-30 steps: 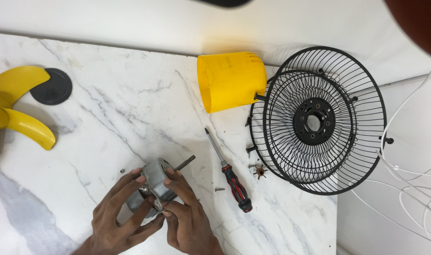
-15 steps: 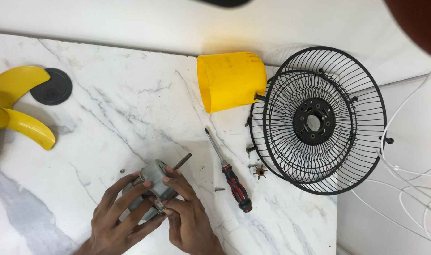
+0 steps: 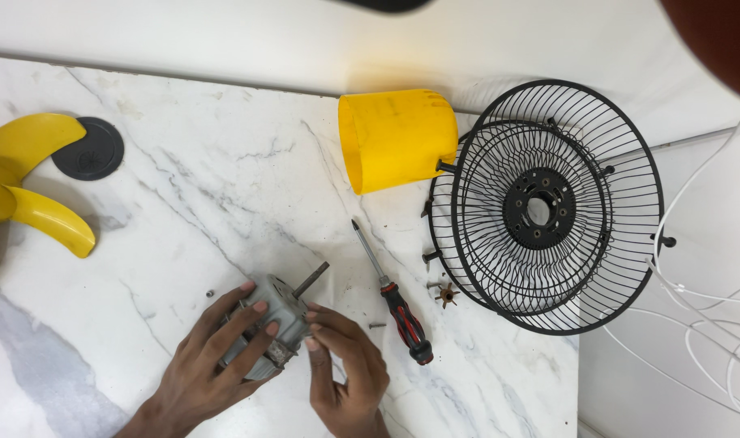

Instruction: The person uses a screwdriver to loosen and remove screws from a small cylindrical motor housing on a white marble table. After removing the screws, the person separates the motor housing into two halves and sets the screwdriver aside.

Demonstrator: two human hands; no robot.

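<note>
A small grey metal fan motor (image 3: 276, 323) with a dark shaft sticking up to the right lies on the white marble table (image 3: 183, 203), near its front edge. My left hand (image 3: 212, 365) wraps over the motor's body from the left. My right hand (image 3: 345, 373) touches the motor's right end with its fingertips. A red and black screwdriver (image 3: 394, 300) lies just right of my right hand, tip pointing away from me.
A yellow plastic motor housing (image 3: 398, 138) lies at the back. Two black wire fan guards (image 3: 548, 207) are stacked at the table's right edge. Yellow fan blades (image 3: 25, 186) and a black round cap (image 3: 90, 148) sit far left. Small screws (image 3: 447, 292) and white cables (image 3: 694, 284) lie to the right.
Both hands have turned the motor slightly in place; its body now shows more between my fingers. Everything else on the table has stayed still.
</note>
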